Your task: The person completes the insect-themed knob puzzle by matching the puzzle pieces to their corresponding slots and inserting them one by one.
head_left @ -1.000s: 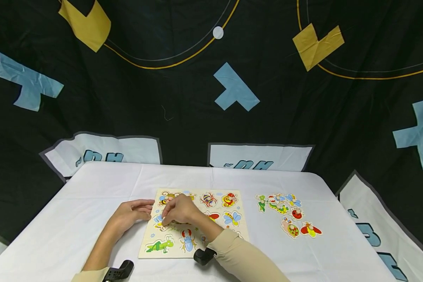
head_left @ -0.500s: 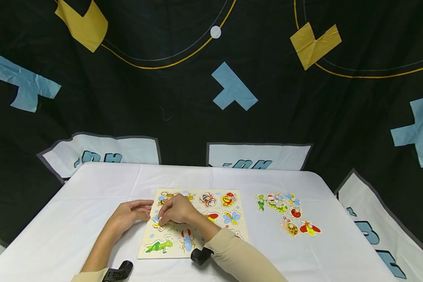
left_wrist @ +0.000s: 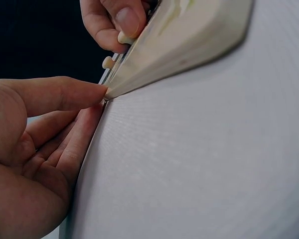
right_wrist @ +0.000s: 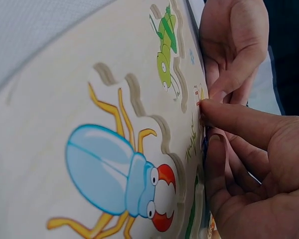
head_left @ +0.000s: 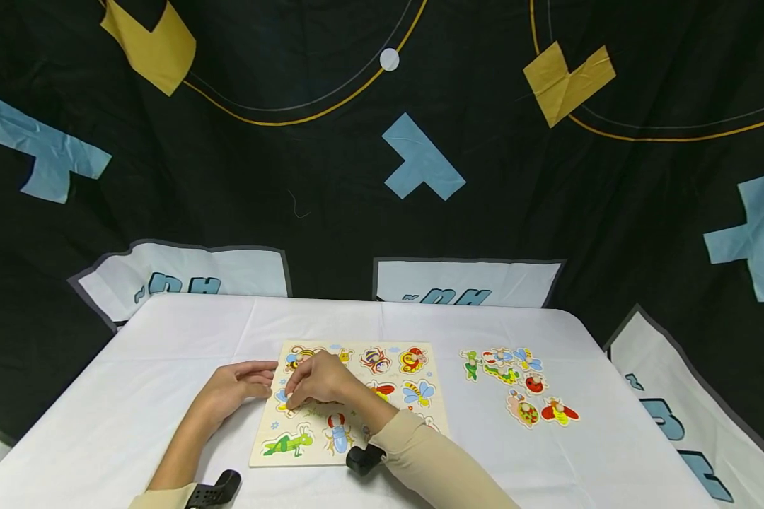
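A wooden insect puzzle board (head_left: 318,459) lies on the white-covered table. Over its left part, my right hand (head_left: 321,382) pinches a pale wooden knob (left_wrist: 123,38) between thumb and finger. That knob belongs to an insect piece (head_left: 283,404) in the middle row, mostly covered by the hand; a blue wing and some yellow show. My left hand (head_left: 232,389) rests at the board's left side, thumb tip touching the edge and fingers extended. In the right wrist view, a blue beetle picture (right_wrist: 107,172) and a green grasshopper picture (right_wrist: 165,52) lie in cut-out recesses.
Several loose insect pieces lie in a group right of the board, among them a green caterpillar (head_left: 501,375), a ladybird (head_left: 535,384) and a red-winged insect (head_left: 559,413). A black curtain (head_left: 331,254) hangs behind the table (head_left: 184,332).
Over the last second my right hand has shifted very slightly left at the same piece, with the view shifting a little too. My left hand keeps its place at the board's edge.
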Demonstrator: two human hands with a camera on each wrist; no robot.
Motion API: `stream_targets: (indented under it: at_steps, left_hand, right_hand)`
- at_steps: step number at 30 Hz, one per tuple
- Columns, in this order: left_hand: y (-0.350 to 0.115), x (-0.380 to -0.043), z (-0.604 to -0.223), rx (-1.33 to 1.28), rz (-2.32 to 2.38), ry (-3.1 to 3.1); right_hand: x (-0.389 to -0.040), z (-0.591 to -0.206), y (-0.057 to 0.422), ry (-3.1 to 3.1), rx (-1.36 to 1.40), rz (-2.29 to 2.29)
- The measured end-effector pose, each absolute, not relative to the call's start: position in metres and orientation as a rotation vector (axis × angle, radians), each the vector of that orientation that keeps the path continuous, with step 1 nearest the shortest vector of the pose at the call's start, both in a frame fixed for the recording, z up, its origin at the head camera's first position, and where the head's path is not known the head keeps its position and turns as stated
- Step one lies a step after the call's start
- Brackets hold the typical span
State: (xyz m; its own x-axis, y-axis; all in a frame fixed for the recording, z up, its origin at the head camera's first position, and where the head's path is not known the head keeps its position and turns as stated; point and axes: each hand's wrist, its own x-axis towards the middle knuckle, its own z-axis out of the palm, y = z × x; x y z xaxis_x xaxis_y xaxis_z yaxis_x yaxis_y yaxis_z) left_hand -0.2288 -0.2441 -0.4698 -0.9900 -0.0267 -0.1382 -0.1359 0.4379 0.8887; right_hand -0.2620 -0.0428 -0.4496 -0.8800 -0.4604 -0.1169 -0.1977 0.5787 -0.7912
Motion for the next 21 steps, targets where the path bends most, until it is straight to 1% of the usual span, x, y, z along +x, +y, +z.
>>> stream_targets:
  at_steps: [21]
  left_hand:
    - [-0.2454,-0.2301,-0.4722,-0.151,1.616,2.567]
  right_hand:
    - [-0.2633,-0.4522,-0.0347,2.426,-0.548,-1.265]
